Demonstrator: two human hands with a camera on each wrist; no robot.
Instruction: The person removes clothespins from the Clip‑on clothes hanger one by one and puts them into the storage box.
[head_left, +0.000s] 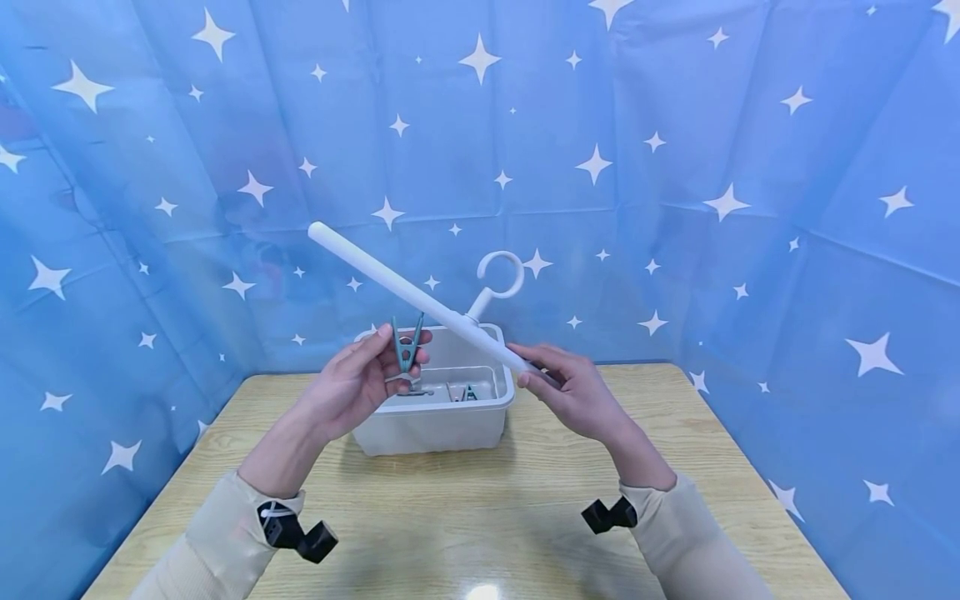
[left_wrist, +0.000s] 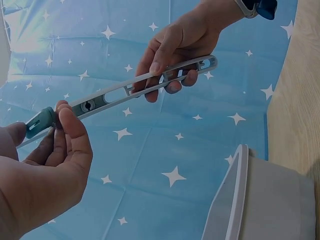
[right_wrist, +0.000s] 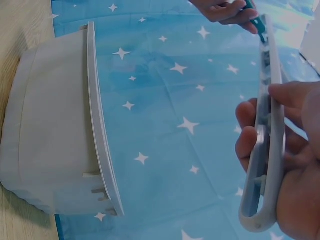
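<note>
My right hand (head_left: 579, 390) grips one end of a white bar-shaped hanger (head_left: 408, 290), which slants up to the left above the table. Its round hook (head_left: 517, 282) points up. Between the thumb and fingers of my left hand (head_left: 352, 392), a green clothespin (head_left: 406, 352) is pinched below the bar. In the left wrist view the clothespin (left_wrist: 42, 123) lies close against the hanger's slotted underside (left_wrist: 117, 93); whether they touch I cannot tell. The right wrist view shows the right fingers (right_wrist: 246, 142) and thumb around the hanger's near end.
A white plastic bin (head_left: 431, 429) stands on the wooden table (head_left: 420, 525) behind the hands. Inside it lie a small dark green clip (head_left: 469, 392) and other small pieces, partly hidden by the left hand. A blue curtain with white stars (head_left: 675, 208) surrounds the table.
</note>
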